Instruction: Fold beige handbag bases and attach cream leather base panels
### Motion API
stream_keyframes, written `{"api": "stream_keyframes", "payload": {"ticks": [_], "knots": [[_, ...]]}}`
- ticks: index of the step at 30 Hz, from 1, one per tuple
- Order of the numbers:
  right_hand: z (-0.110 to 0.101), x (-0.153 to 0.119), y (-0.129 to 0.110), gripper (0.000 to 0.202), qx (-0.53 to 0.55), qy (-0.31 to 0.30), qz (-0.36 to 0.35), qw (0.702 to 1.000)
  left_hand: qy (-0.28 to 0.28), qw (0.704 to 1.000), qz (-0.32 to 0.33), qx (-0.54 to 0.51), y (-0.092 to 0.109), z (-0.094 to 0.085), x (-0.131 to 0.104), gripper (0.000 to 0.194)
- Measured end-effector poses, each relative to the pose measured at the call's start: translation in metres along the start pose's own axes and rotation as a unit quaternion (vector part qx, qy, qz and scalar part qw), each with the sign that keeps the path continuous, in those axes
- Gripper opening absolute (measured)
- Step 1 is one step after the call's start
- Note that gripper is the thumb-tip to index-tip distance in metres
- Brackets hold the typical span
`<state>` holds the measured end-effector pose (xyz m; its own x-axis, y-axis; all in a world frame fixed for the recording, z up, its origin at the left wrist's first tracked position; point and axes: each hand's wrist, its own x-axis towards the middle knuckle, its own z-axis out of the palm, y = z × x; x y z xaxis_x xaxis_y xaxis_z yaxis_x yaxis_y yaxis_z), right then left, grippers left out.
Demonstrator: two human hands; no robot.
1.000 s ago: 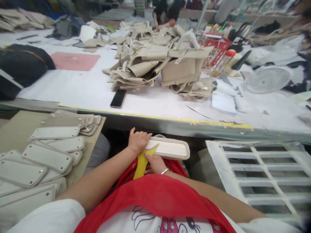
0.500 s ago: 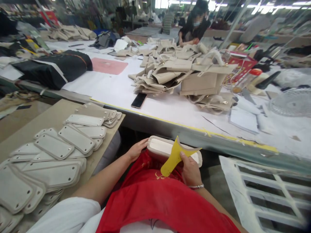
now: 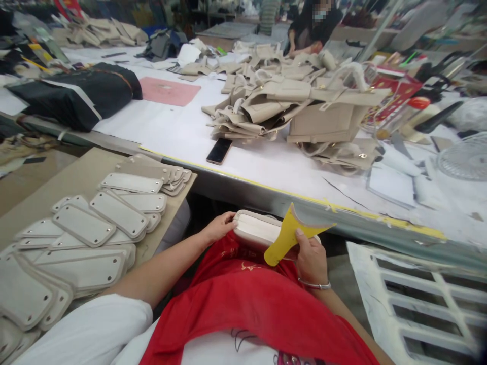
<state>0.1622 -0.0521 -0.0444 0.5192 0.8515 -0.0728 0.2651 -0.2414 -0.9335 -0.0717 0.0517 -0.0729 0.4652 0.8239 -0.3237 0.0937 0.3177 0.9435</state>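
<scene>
A pale, round-cornered bag piece (image 3: 256, 227) lies across my lap, against the red apron (image 3: 243, 299). My left hand (image 3: 219, 226) grips its left end, fingers on the edge and partly hidden behind it. In my right hand (image 3: 312, 257) is a yellow curved template (image 3: 285, 235), pinched under the thumb. The template covers the right part of the pale piece, and my right hand is at that piece's right end. Whether the right fingers also touch the piece cannot be made out.
Left, pale panels with rivets (image 3: 84, 225) overlap on a brown board (image 3: 81, 170). On the white table (image 3: 262, 172) are a phone (image 3: 219, 151), beige bag parts (image 3: 323, 121) and a black bundle (image 3: 85, 94). A white slatted rack (image 3: 414, 289) stands right. A person (image 3: 315, 30) is across the table.
The view has shifted slightly. My right hand and the yellow template have moved a little to the right along the pale piece. My left hand still grips the left end.
</scene>
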Motion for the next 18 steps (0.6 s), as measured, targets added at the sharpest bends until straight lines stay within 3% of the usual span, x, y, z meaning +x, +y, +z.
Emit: {"api": "stream_keyframes", "payload": {"ticks": [5,8,12,18], "knots": [[0.020,-0.002,-0.021,0.044,-0.041,0.025,-0.068,0.996,-0.061,0.989,-0.067,-0.120,-0.008,-0.006,-0.010,0.051],[0.032,-0.004,-0.031,0.045,-0.077,-0.003,-0.122,0.990,-0.094,0.975,-0.057,-0.194,-0.015,-0.011,-0.015,0.058],[0.049,-0.002,-0.043,0.042,-0.048,-0.058,-0.141,0.987,-0.078,0.978,-0.058,-0.185,-0.016,-0.010,-0.014,0.057],[0.080,0.007,-0.053,0.043,0.085,-0.127,-0.066,0.986,0.001,0.987,-0.066,-0.150,-0.001,0.004,-0.013,0.055]]}}
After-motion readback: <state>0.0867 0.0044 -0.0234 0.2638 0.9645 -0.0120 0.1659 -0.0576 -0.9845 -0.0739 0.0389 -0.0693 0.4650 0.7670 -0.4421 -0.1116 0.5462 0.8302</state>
